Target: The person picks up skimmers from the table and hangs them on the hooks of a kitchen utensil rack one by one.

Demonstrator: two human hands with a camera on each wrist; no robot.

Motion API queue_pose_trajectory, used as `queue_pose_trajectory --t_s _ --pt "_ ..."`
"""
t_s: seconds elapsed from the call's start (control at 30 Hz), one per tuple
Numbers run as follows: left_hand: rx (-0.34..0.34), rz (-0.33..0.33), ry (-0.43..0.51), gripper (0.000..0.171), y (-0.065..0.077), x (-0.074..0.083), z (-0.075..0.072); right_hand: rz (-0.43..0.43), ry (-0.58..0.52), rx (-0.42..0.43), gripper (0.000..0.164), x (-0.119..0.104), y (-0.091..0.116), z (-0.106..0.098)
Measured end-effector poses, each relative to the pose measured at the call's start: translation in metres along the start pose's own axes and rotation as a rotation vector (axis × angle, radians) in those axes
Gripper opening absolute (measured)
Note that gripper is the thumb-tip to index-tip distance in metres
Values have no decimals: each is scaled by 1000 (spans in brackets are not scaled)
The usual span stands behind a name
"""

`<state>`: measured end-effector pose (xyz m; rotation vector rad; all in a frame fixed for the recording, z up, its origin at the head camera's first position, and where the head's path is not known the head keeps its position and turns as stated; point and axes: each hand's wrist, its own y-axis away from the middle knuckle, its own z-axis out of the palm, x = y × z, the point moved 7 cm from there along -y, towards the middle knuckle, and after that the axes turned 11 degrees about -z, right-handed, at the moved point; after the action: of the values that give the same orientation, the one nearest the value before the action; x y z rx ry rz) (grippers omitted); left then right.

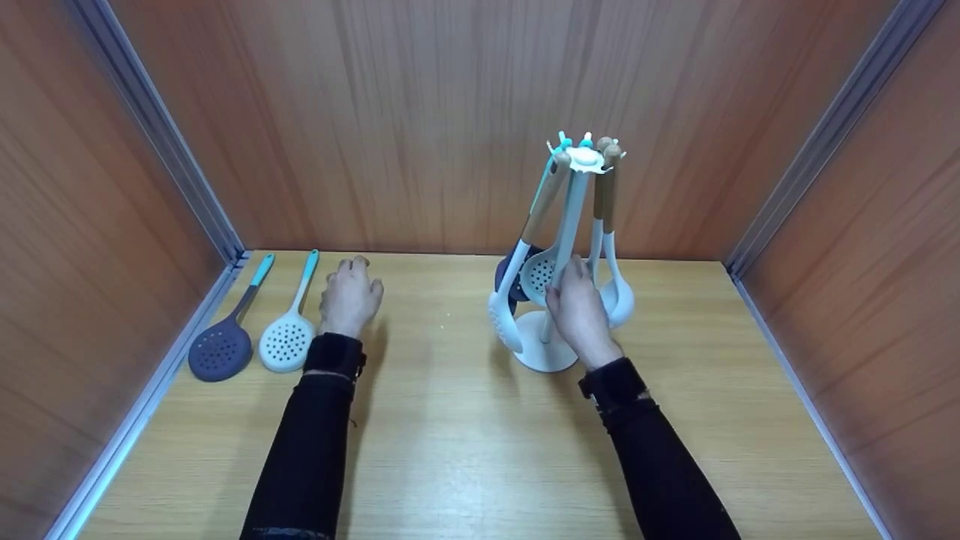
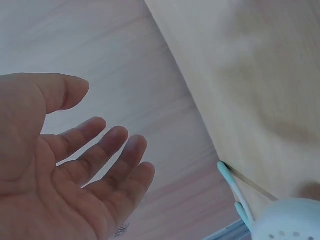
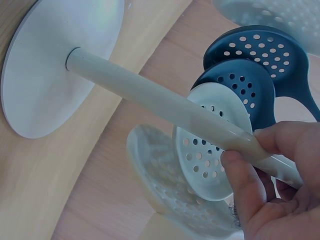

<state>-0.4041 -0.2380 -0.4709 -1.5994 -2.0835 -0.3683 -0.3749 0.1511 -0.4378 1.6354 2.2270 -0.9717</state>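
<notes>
My right hand pinches the pale pole of a utensil stand between thumb and fingers. The stand has a round white base and a hooked top. Several utensils hang around the pole: a white slotted spoon with a wooden handle, a white ladle, a pale skimmer and dark blue skimmers. My left hand hovers with relaxed fingers and holds nothing. To its left lie a white skimmer and a dark skimmer, both with turquoise handle ends.
The wooden tabletop is closed in by a wood-grain back panel and side panels. Grey metal strips run along the corners. The dark skimmer lies close to the left edge strip.
</notes>
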Motion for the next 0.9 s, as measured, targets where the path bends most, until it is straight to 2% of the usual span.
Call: queue_pose_trajectory --t_s 0.2,0.37,0.5,0.6,0.9 --pt "-4 -27 -32 53 -5 -16 -3 -14 1 4 62 -1 1 -1" --pt "22 -34 -70 51 -10 -29 -5 -38 24 20 63 -2 1 -2" --pt "8 -80 -81 53 -15 -43 -3 -60 51 36 66 -4 2 -2" --pt "-14 -109 -65 54 -18 -51 -1 -57 50 35 66 -3 2 -2" --pt "1 -145 -76 50 -19 -66 -4 -28 36 11 66 0 0 0"
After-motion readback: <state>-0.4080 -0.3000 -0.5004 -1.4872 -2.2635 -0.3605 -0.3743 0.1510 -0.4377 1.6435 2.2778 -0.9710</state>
